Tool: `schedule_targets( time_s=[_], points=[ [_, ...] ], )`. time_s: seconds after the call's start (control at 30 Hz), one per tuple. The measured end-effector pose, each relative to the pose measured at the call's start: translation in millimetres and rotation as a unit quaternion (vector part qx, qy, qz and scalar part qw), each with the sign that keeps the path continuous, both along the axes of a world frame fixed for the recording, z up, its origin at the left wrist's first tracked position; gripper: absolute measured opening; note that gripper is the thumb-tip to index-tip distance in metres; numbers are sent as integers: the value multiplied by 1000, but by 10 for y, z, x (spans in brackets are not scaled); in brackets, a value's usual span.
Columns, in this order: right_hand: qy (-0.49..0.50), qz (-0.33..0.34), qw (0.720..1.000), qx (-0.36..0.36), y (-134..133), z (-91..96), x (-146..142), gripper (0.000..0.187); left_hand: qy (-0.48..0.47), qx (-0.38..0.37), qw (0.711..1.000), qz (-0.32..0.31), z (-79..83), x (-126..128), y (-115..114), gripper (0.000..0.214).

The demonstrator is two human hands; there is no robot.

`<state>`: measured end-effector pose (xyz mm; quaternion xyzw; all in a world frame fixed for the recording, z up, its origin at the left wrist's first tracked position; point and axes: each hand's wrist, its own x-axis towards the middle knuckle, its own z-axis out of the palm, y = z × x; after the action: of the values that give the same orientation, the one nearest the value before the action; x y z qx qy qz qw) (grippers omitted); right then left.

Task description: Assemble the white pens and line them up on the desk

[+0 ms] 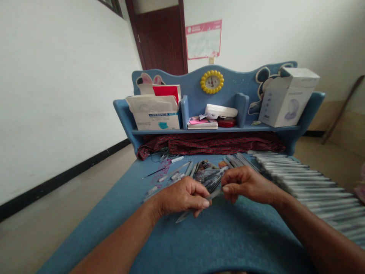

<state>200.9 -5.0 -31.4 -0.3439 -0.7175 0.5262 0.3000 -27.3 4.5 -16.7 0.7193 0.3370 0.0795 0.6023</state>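
A translucent pen (214, 194) slants over the near part of the desk, its pointed end down to the left. My left hand (184, 196) is closed around its lower part, thumb on top. At the upper end, my right hand (242, 184) pinches the pen between thumb and fingers; that end is hidden by the fingers. Just beyond both hands lies a loose pile of dark, thin pen refills (215, 182). White pen caps (177, 176) are scattered past my left hand. Clear pen barrels (241, 160) lie behind my right hand.
A broad row of pens (310, 186) covers the desk's right side. Along the back, a checked cloth (211, 144) lies under a blue shelf (242, 129). The shelf carries a mask box (158, 120), a white carton (285, 101) and a pencil case (221, 110).
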Motion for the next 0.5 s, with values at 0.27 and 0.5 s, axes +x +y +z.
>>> schedule_targets(
  time_s=[0.27, 0.5],
  points=[
    [-47, -17, 998, 40, 1, 6, -7, 41, -8, 6, 1000, 4, 11, 9, 1, 20],
    [-57, -25, 997, 39, -11, -9, -26, 46, -14, -11, 1000, 8, -10, 18, -7, 19]
  ],
)
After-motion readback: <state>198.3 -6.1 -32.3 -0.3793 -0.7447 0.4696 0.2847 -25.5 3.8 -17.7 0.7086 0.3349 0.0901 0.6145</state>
